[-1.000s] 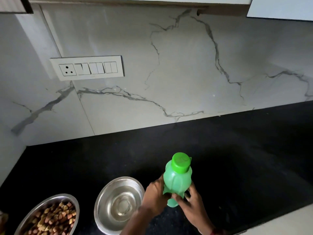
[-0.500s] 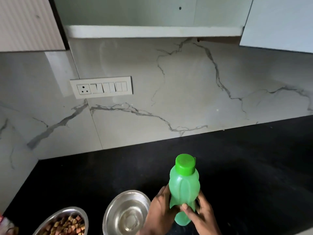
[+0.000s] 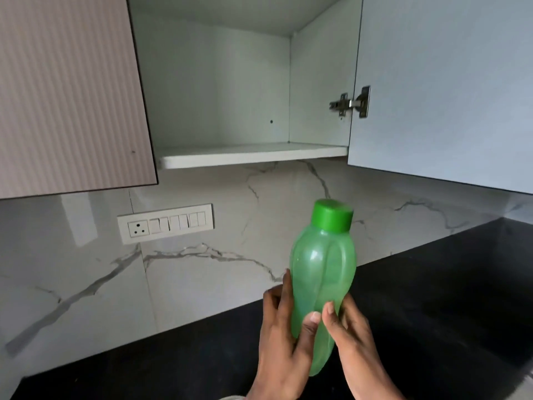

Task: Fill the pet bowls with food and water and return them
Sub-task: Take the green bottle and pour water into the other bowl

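A translucent green water bottle [image 3: 324,272] with its green cap [image 3: 333,215] screwed on is held upright above the black counter [image 3: 432,307]. My left hand [image 3: 284,339] grips its lower left side, thumb across the front. From the right, my right hand [image 3: 350,339] grips the lower part, its thumb beside the left thumb. The pet bowls are out of the frame; only a pale sliver shows at the bottom edge.
An open wall cabinet [image 3: 230,96] hangs above, its white shelf [image 3: 251,155] bare and its door [image 3: 444,82] swung out at right. A ribbed closed door [image 3: 69,90] is at left. A switch panel [image 3: 165,223] sits on the marble backsplash.
Both hands have lifted the green bottle higher. The view has tilted up, so the open cabinet came into sight and the two steel bowls dropped out of the frame.
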